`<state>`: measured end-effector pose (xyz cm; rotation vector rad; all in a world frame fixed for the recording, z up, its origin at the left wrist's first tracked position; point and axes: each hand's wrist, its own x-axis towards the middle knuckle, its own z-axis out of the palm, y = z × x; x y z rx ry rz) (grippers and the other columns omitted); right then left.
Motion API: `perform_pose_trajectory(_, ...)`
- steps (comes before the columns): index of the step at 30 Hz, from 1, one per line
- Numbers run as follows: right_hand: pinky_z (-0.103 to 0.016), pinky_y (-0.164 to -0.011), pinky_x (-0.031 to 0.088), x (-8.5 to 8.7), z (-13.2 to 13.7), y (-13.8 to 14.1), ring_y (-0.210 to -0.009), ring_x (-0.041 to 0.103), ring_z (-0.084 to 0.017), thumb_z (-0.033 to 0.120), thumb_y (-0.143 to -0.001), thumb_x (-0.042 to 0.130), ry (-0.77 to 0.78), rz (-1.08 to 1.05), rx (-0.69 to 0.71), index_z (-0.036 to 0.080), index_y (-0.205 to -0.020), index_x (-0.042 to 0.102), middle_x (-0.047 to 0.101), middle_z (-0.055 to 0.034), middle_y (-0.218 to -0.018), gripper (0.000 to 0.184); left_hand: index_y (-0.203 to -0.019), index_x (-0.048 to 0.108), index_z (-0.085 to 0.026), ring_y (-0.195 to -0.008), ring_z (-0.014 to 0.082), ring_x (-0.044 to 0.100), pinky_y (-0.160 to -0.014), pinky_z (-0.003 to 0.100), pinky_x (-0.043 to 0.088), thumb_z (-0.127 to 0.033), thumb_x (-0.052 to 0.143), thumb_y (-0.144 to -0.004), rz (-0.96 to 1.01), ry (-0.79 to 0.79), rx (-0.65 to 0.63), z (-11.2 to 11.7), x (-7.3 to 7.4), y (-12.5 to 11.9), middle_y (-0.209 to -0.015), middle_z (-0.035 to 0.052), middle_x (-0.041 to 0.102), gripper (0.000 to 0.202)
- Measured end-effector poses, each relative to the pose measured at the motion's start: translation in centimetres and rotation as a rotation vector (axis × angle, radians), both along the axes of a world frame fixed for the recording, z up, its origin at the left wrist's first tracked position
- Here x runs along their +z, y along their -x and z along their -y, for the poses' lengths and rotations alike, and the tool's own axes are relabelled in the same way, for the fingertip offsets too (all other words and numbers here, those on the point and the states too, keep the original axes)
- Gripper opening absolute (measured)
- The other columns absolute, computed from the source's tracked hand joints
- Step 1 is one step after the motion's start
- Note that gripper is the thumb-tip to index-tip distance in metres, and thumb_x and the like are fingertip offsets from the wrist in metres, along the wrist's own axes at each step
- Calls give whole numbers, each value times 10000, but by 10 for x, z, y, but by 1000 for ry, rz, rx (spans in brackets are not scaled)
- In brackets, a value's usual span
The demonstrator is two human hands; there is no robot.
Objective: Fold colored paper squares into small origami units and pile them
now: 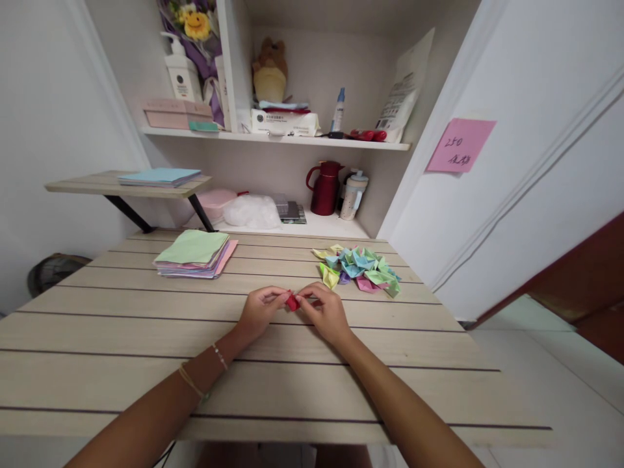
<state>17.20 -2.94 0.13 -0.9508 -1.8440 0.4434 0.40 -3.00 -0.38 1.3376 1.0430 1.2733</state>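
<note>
Between my two hands is a small piece of folded red paper (292, 301), held just above the striped wooden desk (292, 383). My left hand (260, 311) pinches its left side with thumb and fingers. On the opposite side, my right hand (325, 313) is closed on the same paper. Fingertips cover part of it, so its exact folded shape is hard to make out. Beyond my right hand lies a pile of folded paper boats (358, 265) in blue, green, yellow and pink. A stack of coloured paper sheets (195, 250), green on top, sits beyond my left hand.
A small raised shelf (92, 184) on black legs carries blue paper sheets (160, 176) at the back left. Behind the desk, a cabinet holds a red thermos jug (325, 188), a pale bottle (354, 195) and a clear plastic bag (251, 212). A pink note (461, 145) hangs at right.
</note>
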Motion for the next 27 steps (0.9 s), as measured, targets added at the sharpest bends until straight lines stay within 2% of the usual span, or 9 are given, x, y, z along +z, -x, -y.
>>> perform_pose_trajectory(5, -326, -763, 424, 5, 2, -2, -813, 552, -193, 201, -794, 503, -155, 146, 17, 202, -793, 623, 631, -57, -803, 121, -934, 610, -126, -896, 207, 613, -814, 328, 486, -299, 697, -614, 3, 26, -77, 2, 1, -1, -971, 107, 657, 374)
perform_pose_trajectory(8, -312, -768, 423, 5, 2, -2, -830, 552, -187, 170, -795, 488, -180, 176, 58, 203, -818, 611, 633, -53, -818, 130, -990, 580, -121, -826, 196, 630, -749, 309, 503, -299, 704, -609, -18, 82, -85, 2, -2, -1, -893, 105, 667, 439)
perform_pose_trajectory(10, -295, -743, 430, 4, 2, -1, -809, 558, -178, 170, -796, 486, -167, 181, 68, 203, -814, 602, 629, -51, -804, 122, -981, 583, -123, -785, 185, 634, -712, 296, 510, -311, 684, -630, -11, 106, -102, 1, -3, -1, -840, 90, 670, 411)
perform_pose_trajectory(16, -250, -679, 434, -2, 0, -1, -744, 570, -153, 166, -765, 539, -153, 180, 42, 207, -786, 593, 619, -32, -762, 71, -957, 605, -129, -769, 173, 631, -725, 310, 515, -339, 601, -698, 27, 118, -114, 3, -2, -1, -825, 68, 670, 334)
perform_pose_trajectory(23, -286, -701, 409, -1, -2, -2, -764, 537, -185, 172, -738, 575, -175, 279, -33, 213, -741, 612, 620, -35, -730, 56, -994, 606, -138, -826, 195, 631, -749, 327, 509, -339, 573, -723, 23, 94, -101, 2, -3, 0, -887, 73, 678, 339)
perform_pose_trajectory(27, -290, -694, 396, 0, -3, -3, -737, 507, -184, 175, -746, 566, -189, 344, -58, 207, -734, 618, 610, -29, -702, 62, -994, 612, -139, -796, 183, 635, -743, 311, 507, -326, 547, -747, -73, 37, -98, 5, 2, 0, -871, 70, 685, 317)
